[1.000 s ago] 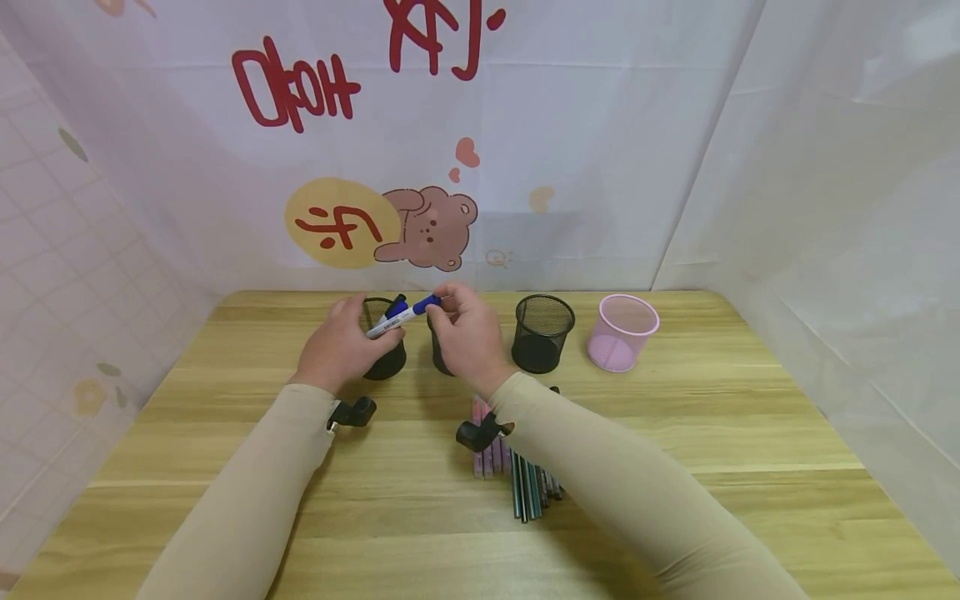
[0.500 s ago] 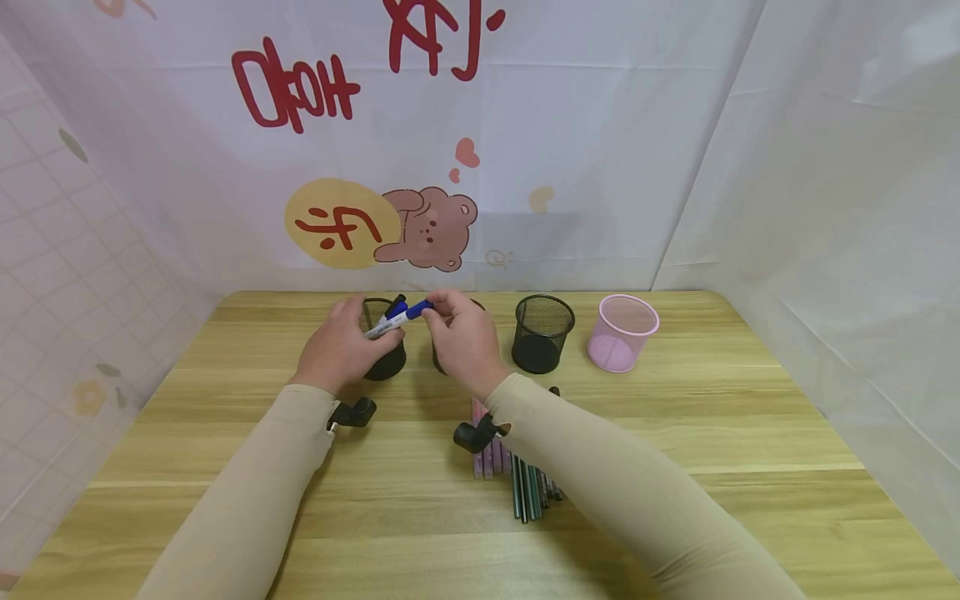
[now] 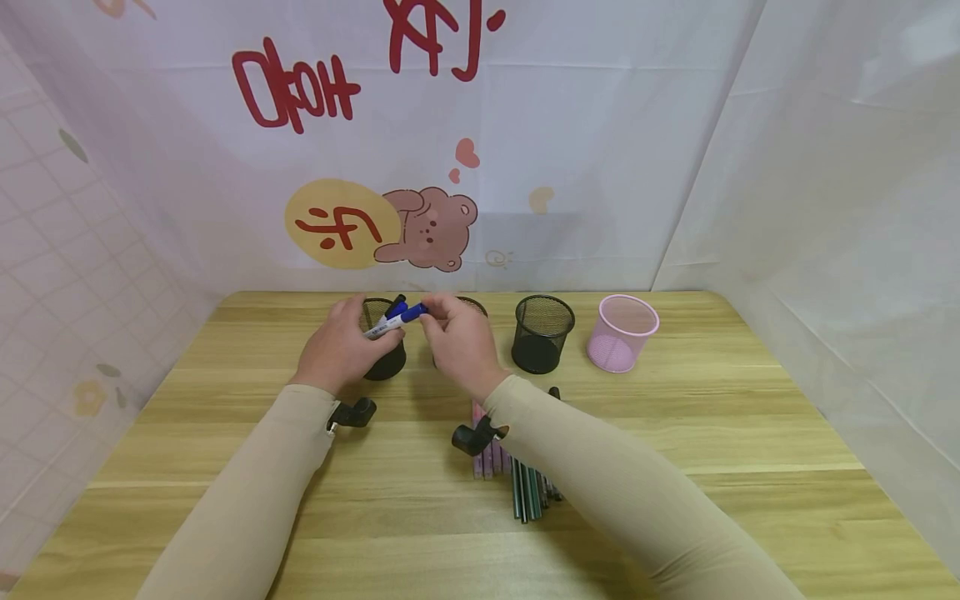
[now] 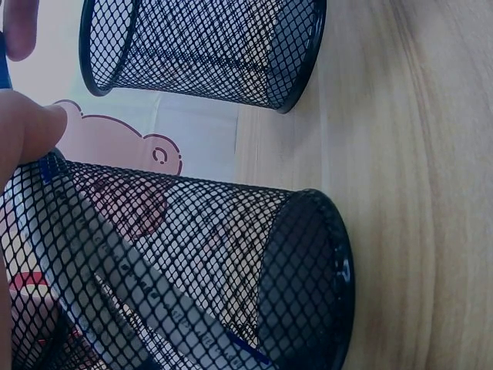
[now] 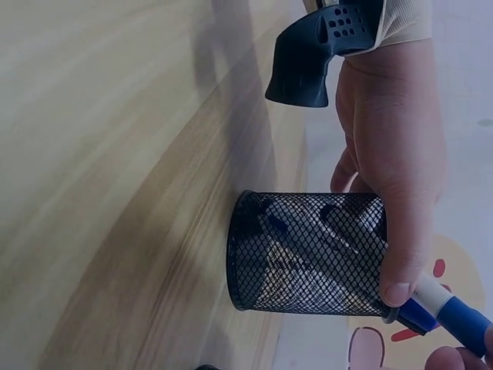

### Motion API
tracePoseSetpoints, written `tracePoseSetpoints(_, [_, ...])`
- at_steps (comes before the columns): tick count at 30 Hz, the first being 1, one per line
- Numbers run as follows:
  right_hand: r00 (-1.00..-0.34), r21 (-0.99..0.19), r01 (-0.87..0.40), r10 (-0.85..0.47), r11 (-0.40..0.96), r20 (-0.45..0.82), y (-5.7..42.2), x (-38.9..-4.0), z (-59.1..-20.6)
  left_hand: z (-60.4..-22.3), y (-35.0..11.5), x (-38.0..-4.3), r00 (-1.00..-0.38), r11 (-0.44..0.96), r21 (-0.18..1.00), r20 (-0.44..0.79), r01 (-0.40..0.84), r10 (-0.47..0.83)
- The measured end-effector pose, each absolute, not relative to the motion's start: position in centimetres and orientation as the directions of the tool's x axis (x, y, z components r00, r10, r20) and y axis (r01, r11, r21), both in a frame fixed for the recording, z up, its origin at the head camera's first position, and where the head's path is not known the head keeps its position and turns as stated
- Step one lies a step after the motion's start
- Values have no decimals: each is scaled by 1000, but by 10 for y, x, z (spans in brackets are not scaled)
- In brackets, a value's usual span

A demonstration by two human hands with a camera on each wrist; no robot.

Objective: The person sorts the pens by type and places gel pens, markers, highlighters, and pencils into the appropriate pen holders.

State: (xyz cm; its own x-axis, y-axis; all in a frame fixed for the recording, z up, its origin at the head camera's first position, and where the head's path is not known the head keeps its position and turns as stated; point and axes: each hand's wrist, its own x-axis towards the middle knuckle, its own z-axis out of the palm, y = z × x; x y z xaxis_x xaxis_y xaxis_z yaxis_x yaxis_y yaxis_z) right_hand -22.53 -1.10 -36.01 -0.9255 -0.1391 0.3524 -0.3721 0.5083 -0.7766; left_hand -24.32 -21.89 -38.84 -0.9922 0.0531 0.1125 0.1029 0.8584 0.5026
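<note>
At the left of the row, a black mesh pen cup (image 3: 387, 364) stands upright, and my left hand (image 3: 336, 350) grips it near the rim, thumb on the near side. My right hand (image 3: 461, 346) pinches the blue cap end of a white whiteboard marker (image 3: 390, 323). That marker slants with its lower part in the cup. Other markers with blue and black caps lean inside, and their white barrels (image 4: 154, 293) show through the mesh in the left wrist view. From the right wrist, the cup (image 5: 308, 262) appears sideways with the left thumb at its rim.
A second black mesh cup (image 3: 474, 305) is mostly hidden behind the right hand. Farther right stand a third black cup (image 3: 537, 353) and a pink mesh cup (image 3: 617, 353). Pink sticks (image 3: 482, 465), green pencils (image 3: 525, 496) and dark pens lie partly under the right forearm.
My right hand has moved left and slightly down, and the marker has slid deeper into the cup. The left hand has stayed on the cup.
</note>
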Motion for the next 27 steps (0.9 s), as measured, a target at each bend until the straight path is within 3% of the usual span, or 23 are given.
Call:
tracePoseSetpoints(12, [-938,-771,-345,-161,535,308,-11,-222,-360,-387,-219,-243,-994,857,507,98,91,47])
tracePoseSetpoints(27, [-917,-701,-398,-275,592,289,-15,-218,-359,-387,-219,-242,-993,858,504,104,99,53])
